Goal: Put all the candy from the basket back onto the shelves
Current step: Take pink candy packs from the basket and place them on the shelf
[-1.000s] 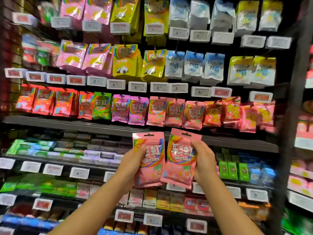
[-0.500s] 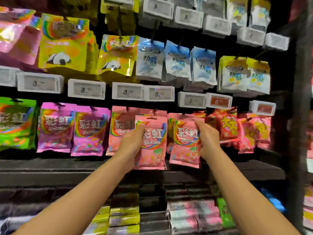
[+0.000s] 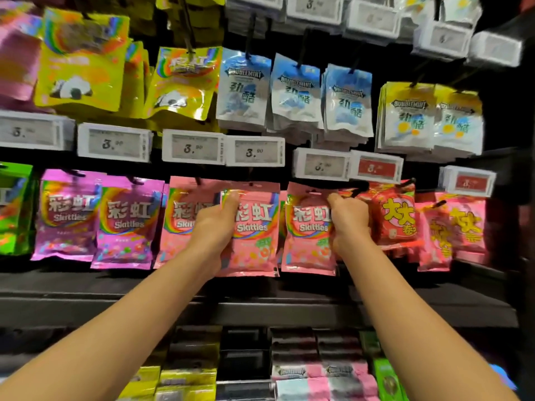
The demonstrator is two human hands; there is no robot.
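Note:
My left hand (image 3: 215,227) grips a pink Skittles bag (image 3: 254,235) by its left edge, thumb on the front near the top. My right hand (image 3: 348,224) grips a second pink Skittles bag (image 3: 308,230) by its right edge. Both bags are held upright against the row of hanging pink Skittles bags (image 3: 185,224), just under the price tags (image 3: 254,151). The top of each bag reaches the level of the hooks; whether either bag hangs on a hook cannot be told. The basket is out of view.
Purple Skittles bags (image 3: 121,224) hang to the left, red and pink candy bags (image 3: 399,215) to the right. Yellow bags (image 3: 185,82) and blue Doublemint bags (image 3: 295,91) hang above. A dark shelf edge (image 3: 260,311) runs below my arms, with gum packs (image 3: 318,374) underneath.
Both hands have lifted the two pink bags from chest height up to the pink Skittles row. The view has closed in on the shelf.

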